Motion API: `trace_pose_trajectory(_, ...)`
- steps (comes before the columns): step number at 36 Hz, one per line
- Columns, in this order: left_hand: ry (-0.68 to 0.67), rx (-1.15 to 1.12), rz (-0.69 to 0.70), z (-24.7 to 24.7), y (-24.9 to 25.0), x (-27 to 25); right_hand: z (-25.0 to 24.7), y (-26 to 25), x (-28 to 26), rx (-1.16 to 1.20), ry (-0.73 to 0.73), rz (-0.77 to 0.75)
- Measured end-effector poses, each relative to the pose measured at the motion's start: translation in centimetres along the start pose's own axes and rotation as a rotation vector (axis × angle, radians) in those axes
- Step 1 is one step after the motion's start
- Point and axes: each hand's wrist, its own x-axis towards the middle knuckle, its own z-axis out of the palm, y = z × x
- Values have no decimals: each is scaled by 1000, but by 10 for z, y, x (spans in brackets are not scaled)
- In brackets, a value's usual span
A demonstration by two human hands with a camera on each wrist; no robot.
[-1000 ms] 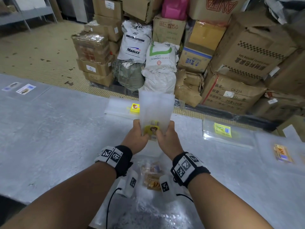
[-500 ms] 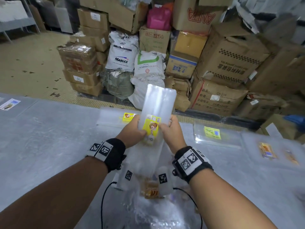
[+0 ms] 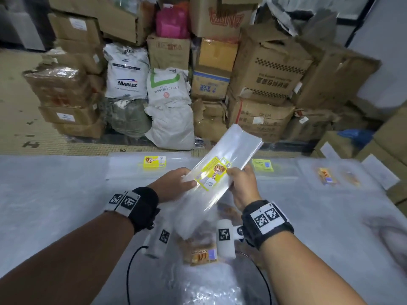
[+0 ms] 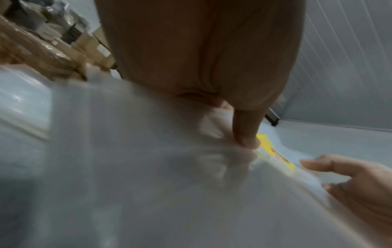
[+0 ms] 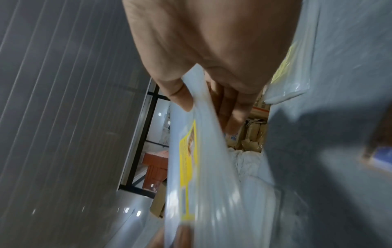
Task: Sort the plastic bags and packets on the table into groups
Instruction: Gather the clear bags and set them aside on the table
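Clear bag with yellow label (image 3: pixel 217 172) now tilting, top swinging right; half second ago I was holding it upright. Left hand (image 3: pixel 174 186) pinching left edge, right hand (image 3: pixel 242 183) pinching right edge, both thumbs on top. Bag hovering above unsorted pile (image 3: pixel 198 252), left of yellow-label group (image 3: pixel 263 165). Judging: steering it toward matching yellow stack.

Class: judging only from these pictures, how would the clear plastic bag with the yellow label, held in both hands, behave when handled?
The clear bag is probably light: the left hand and right hand merely pinch its edges. It looks floppy, sagging below them. Its glossy film may be slippery.
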Motion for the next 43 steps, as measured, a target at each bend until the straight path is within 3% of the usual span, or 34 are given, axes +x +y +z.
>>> trace_pose_trajectory(9,-169,329,3,-53,-12,22,-35,-14,23,158,-39,66)
trace_pose_trajectory(14,-221,468,-39,-96,-13,42,-30,-17,54,-54,-160,157)
trace_pose_trajectory(20,-44,598,-222,-131,-34,67,21,-17,99,-265,-387,166)
trace_pose_trajectory(25,109,617,-308,-148,-62,90,74,8,129,-337,-324,234)
trace_pose_trajectory(28,109,695,-359,-152,-82,101,98,21,138,-325,-285,349)
trace_pose_trajectory(33,73,739,-400,-149,-111,121,120,49,157,-442,-199,396)
trace_pose_trajectory(39,87,758,-389,-136,-138,140,127,76,159,-897,-159,200)
trace_pose_trajectory(43,68,791,-349,-130,-148,145,127,84,156,-1108,-137,147)
